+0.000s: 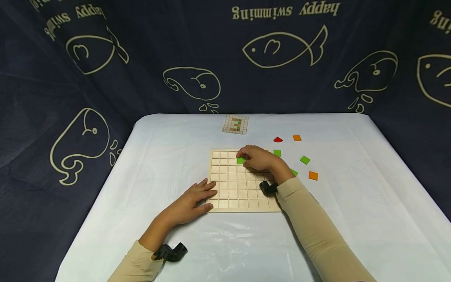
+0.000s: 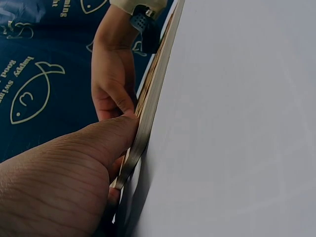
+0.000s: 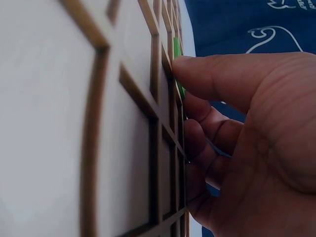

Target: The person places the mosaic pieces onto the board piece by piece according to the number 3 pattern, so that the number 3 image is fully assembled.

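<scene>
A wooden grid board [image 1: 232,210] with square cells lies on the table. Between the thumb and fingertips of my right hand [image 1: 258,158] is a green square tile [image 1: 240,160], pinched over a cell near the board's far side. The right wrist view shows the thumb [image 3: 212,74] against the green tile [image 3: 177,49], low at the grid. My left hand [image 1: 192,201] rests on the board's left edge with its fingers spread and fairly straight. In the left wrist view the left thumb [image 2: 121,133] touches the board's side [image 2: 148,111].
Right of the board lie a red fan-shaped piece [image 1: 278,139], orange tiles [image 1: 313,175] and green tiles [image 1: 305,159]. One green tile [image 1: 294,172] is partly behind the right wrist. A pattern card [image 1: 235,124] lies beyond the board. A dark printed cloth [image 1: 282,90] hangs behind the white table [image 1: 352,235].
</scene>
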Tool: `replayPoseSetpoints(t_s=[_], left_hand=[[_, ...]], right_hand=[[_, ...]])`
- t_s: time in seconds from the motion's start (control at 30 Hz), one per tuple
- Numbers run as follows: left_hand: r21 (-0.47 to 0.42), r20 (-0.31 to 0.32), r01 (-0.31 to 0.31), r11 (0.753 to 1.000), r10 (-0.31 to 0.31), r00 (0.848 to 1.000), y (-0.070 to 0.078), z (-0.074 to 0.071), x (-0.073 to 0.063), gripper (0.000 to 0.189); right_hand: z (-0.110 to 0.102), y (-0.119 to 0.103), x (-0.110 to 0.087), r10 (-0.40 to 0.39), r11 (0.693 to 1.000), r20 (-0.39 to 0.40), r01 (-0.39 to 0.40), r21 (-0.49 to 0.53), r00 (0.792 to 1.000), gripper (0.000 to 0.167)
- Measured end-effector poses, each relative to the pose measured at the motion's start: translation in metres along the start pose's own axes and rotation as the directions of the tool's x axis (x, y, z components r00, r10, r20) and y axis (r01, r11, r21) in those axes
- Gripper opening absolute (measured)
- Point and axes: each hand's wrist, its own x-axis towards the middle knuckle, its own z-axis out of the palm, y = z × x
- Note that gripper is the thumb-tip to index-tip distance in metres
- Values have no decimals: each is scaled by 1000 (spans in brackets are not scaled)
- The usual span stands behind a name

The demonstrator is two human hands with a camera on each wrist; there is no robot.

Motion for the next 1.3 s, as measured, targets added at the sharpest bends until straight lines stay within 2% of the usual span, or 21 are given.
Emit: replayPoseSetpoints(t_s=[0.47,0.83,1.07,1.3], left_hand=[[-3,-3,-2,1000,2,1000,0,0,1,50],[1,-5,-14,1000,14,1000,-2,1,1,50],[-2,-4,-12,1000,12,1000,-2,1,0,50],[-3,1,-4,1000,4,1000,-1,1,0,50]], right_hand=[[-2,2,0,5,1000,11,-6,28,1000,31],[-9,7,-4,22,983,11,-24,180,1000,33],[-16,9,-10,19,982,-9,-16,190,1000,33],[-22,12,-16,54,970,-49,-40,238,997,33]])
